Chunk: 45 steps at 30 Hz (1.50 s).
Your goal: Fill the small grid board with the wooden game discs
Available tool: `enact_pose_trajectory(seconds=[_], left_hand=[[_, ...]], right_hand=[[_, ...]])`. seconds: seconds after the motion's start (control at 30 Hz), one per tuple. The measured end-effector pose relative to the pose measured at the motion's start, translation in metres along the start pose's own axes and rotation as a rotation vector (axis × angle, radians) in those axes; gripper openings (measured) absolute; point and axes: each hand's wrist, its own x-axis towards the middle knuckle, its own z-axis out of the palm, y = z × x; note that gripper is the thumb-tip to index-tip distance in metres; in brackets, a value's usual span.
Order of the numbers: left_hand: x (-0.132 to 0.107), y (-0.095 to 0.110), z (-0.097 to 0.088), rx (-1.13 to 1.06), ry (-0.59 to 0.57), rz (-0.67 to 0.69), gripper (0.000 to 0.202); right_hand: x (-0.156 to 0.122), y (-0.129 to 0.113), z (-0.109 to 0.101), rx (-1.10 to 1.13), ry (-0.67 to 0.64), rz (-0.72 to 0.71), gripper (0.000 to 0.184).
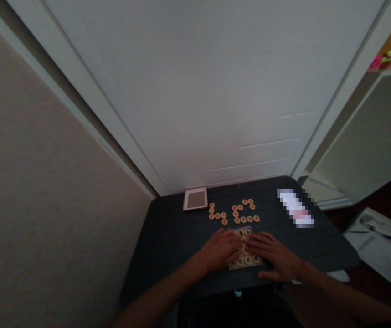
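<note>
Both hands lie palm down over a small flat tray (250, 267) near the front edge of the dark table (168, 246), about midway along it. The left hand (221, 249) covers the tray's left side and the right hand (273, 256) its right, fingertips almost meeting over the middle. The fingers of both are stretched out nearly flat and a little spread, not curled into a grip; whether any fingertip pins or pinches a piece cannot be told in this dim light.

The work in hand appears to be handling the round wooden discs (248, 260) packed side by side in the tray. It would go best with light fingertip pressure, one hand steadying the tray against the table while the other works a single disc, so the neighbours stay seated and nothing slides off the near edge.

The tray holds discs in rows where it shows between the hands; the rest is hidden under the palms. Beyond it, toward the back edge, loose discs (243, 214) lie in two clusters on the bare surface. At the back edge, left of the clusters, sits a shallow pink-rimmed square box (195, 199) with a plain brown inside; nothing can be made out in it. Near the back right corner lies a white and pink thing (296, 208), too blurred to name.
</note>
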Motion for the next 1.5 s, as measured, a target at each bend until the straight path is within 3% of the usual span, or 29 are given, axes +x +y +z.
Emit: enact_pose_trajectory(seconds=[0.3,0.5,0.83,1.5], left_hand=[[-0.013,0.003,0.021,0.066,0.05,0.033,0.034],[-0.015,0.005,0.019,0.052,0.056,0.009,0.035],[-0.04,0.004,0.02,0.001,0.072,-0.087,0.045],[-0.035,0.005,0.031,-0.015,0.087,-0.111,0.047]], right_hand=[[0.002,0.0,-0.002,0.008,0.01,-0.023,0.082],[0.0,0.0,0.0,-0.013,0.002,-0.004,0.08],[0.001,0.0,-0.003,0.004,0.032,-0.001,0.079],[0.017,-0.004,-0.004,0.007,0.025,0.095,0.074]])
